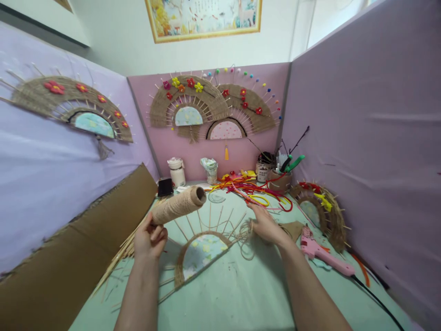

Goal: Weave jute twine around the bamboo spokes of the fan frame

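Observation:
My left hand is closed around one end of a spool of jute twine, raised above the table and tilted with its hollow end to the right. My right hand reaches forward, fingers stretched out and apart from the thumb, fingertips by a pair of scissors. Whether they touch it I cannot tell. Loose twine lies in loops beside that hand. Between my hands rests a half-made fan, with a floral half-circle centre, a twine-wrapped rim and thin sticks spreading outward.
Coloured pipe cleaners lie in a tangle at the back. To the right are a pink glue gun with a cord and a finished fan. A cardboard sheet leans at left. A white bottle stands behind.

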Motion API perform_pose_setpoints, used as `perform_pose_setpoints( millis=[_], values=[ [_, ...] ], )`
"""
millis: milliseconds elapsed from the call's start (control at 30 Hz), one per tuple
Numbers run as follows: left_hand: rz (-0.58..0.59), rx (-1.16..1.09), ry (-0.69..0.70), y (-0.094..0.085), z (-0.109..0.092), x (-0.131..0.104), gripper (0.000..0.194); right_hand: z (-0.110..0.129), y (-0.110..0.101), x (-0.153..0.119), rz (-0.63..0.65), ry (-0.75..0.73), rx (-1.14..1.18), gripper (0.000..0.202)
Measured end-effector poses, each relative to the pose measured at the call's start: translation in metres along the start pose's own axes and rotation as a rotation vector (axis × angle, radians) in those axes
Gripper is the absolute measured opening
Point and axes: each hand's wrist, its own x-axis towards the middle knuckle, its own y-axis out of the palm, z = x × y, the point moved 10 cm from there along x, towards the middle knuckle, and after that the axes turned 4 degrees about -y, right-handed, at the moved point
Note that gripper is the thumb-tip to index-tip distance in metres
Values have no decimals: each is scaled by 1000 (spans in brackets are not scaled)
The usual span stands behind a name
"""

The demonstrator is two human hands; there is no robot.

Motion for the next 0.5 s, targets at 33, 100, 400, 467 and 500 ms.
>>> perform_pose_setpoints(
  millis=[33,100,400,467,500],
  values=[
    [10,20,-13,2,2,0,26,7,6,-4,86,-29,-48,70],
    [39,65,-39,6,6,-1,26,24,14,-12,238,-89,-20,75],
    [209,442,-374,20,63,-22,25,87,43,-32,394,-303,632,88],
    [281,498,-417,24,74,-27,23,97,65,-40,508,-283,718,86],
    [309,517,-423,25,76,-28,23,101,74,-44,582,-257,755,77]
  ],
)
